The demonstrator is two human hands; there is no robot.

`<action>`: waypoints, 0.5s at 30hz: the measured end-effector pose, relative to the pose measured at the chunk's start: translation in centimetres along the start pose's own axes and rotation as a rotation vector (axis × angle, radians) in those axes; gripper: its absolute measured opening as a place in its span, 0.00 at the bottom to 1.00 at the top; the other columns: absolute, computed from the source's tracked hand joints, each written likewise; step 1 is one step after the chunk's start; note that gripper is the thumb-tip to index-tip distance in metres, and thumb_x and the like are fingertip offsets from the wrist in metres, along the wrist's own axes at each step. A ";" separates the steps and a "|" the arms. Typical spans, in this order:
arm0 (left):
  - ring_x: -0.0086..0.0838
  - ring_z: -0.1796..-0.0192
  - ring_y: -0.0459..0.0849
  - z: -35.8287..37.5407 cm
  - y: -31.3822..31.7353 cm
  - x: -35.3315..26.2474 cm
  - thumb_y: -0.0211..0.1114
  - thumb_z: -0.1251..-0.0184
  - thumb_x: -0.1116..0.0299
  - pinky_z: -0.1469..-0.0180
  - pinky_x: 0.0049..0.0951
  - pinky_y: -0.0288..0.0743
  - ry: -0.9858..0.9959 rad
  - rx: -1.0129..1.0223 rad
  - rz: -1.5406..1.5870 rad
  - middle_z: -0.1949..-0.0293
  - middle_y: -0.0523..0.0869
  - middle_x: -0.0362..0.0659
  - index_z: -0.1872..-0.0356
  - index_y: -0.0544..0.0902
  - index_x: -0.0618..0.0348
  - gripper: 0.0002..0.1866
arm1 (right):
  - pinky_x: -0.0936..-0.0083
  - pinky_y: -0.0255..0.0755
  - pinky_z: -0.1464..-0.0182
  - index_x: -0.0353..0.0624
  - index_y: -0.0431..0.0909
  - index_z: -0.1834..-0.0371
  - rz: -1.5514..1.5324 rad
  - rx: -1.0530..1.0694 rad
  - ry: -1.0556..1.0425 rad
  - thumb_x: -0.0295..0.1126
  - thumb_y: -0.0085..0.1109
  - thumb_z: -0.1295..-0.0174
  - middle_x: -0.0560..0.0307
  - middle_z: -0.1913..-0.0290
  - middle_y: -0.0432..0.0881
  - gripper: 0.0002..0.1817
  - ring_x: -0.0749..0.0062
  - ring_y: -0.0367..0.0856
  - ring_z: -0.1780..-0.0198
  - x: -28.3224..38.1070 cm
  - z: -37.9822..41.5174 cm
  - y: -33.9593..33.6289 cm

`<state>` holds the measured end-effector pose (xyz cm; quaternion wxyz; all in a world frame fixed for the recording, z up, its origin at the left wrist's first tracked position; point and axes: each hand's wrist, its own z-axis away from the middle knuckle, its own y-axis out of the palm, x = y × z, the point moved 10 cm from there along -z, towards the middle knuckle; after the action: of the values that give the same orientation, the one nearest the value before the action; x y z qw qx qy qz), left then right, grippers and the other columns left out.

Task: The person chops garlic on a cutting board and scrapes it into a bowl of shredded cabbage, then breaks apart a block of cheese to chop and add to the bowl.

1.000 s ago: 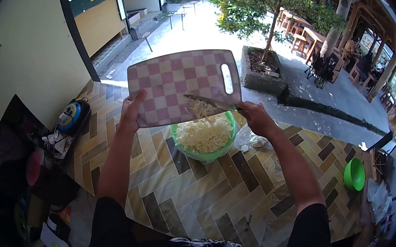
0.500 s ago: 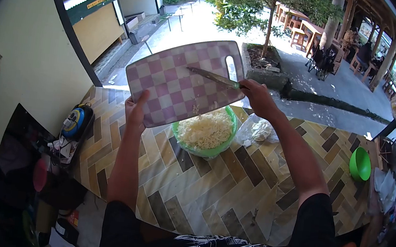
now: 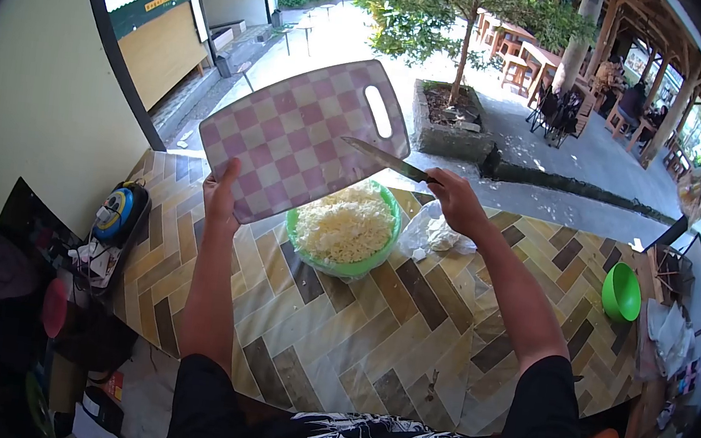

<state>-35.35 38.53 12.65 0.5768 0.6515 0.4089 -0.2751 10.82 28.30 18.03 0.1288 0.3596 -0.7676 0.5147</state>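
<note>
My left hand (image 3: 221, 193) grips the lower left corner of a pink and white checkered cutting board (image 3: 295, 139), its thumb on the face. The board is held tilted above the table, its handle slot at the upper right. In my right hand (image 3: 456, 203) is a knife (image 3: 387, 159), its blade pointing left across the board's face. Below the board's lower edge stands a green bowl (image 3: 386, 253), heaped with pale shredded food (image 3: 344, 225), perhaps cabbage. Beside it on the right lies a clear plastic bag (image 3: 440, 233) with whitish contents.
The table (image 3: 354, 341) has a wood-pattern cover with small scraps on it. A smaller green bowl (image 3: 621, 292) stands at the right. A black tray (image 3: 120, 232) with a blue round item and cables is at the left edge. Beyond are a tree planter (image 3: 451, 131) and seated people.
The view has shifted slightly, so most things sit further left. The knife has moved down the board's face, and the bits seen near the board's lower edge are gone from it.
</note>
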 end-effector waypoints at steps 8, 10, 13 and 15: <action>0.32 0.47 0.91 0.1 0.6 -0.3 0.81 0.29 0.62 0.44 0.37 0.88 0.031 -0.011 0.070 0.45 0.90 0.43 0.38 0.83 0.59 0.24 | 0.55 0.66 0.36 0.48 0.81 0.37 0.338 0.228 -0.110 0.32 0.58 0.19 0.52 0.52 0.85 0.12 0.52 0.83 0.50 0.8 2.5 3.2; 0.29 0.52 0.92 0.5 1.1 -0.9 0.82 0.29 0.62 0.49 0.34 0.88 0.058 -0.016 0.077 0.50 0.92 0.41 0.44 0.87 0.58 0.19 | 0.55 0.70 0.39 0.47 0.82 0.38 0.268 0.131 -0.139 0.30 0.59 0.21 0.50 0.52 0.85 0.12 0.50 0.84 0.51 1.5 1.7 2.0; 0.27 0.54 0.92 0.7 1.4 -0.8 0.83 0.30 0.62 0.51 0.32 0.87 0.089 -0.009 0.019 0.52 0.92 0.40 0.47 0.88 0.59 0.18 | 0.56 0.74 0.44 0.40 0.81 0.40 0.108 0.004 -0.137 0.26 0.60 0.22 0.47 0.54 0.84 0.11 0.47 0.84 0.52 2.6 -0.4 -0.2; 0.26 0.56 0.91 1.2 1.8 -0.7 0.83 0.31 0.61 0.52 0.31 0.86 0.081 -0.018 -0.023 0.54 0.93 0.39 0.48 0.89 0.59 0.18 | 0.57 0.78 0.49 0.36 0.80 0.41 -0.001 -0.095 -0.141 0.23 0.61 0.24 0.42 0.55 0.83 0.11 0.45 0.85 0.52 3.1 -1.7 -1.3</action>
<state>-34.09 37.22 13.97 0.5625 0.6521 0.4418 -0.2512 9.23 28.25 21.45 0.0914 0.3887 -0.7983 0.4509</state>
